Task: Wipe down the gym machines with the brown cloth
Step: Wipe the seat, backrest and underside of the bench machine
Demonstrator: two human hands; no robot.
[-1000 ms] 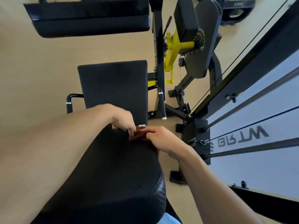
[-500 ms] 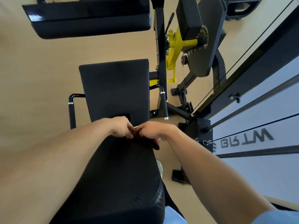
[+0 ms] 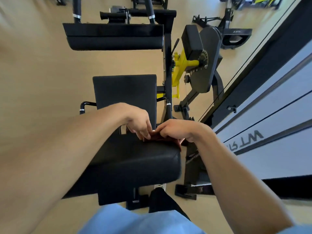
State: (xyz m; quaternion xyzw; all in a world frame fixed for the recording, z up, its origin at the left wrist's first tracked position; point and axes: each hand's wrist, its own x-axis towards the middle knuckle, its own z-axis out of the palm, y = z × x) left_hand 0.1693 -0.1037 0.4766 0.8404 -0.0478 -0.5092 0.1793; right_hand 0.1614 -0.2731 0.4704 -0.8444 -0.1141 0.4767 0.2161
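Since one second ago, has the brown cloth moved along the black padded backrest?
Cannot tell. The camera shifted, but the brown cloth remains at the black padded backrest's far right corner, under both hands.

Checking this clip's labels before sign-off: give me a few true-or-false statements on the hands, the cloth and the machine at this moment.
1. Both hands are on the brown cloth. True: the left hand and right hand meet on it.
2. The cloth lies on the floor. False: it sits at the far edge of the black pad.
3. The machine has a yellow part. True.
4. The seat is red. False: it is black.
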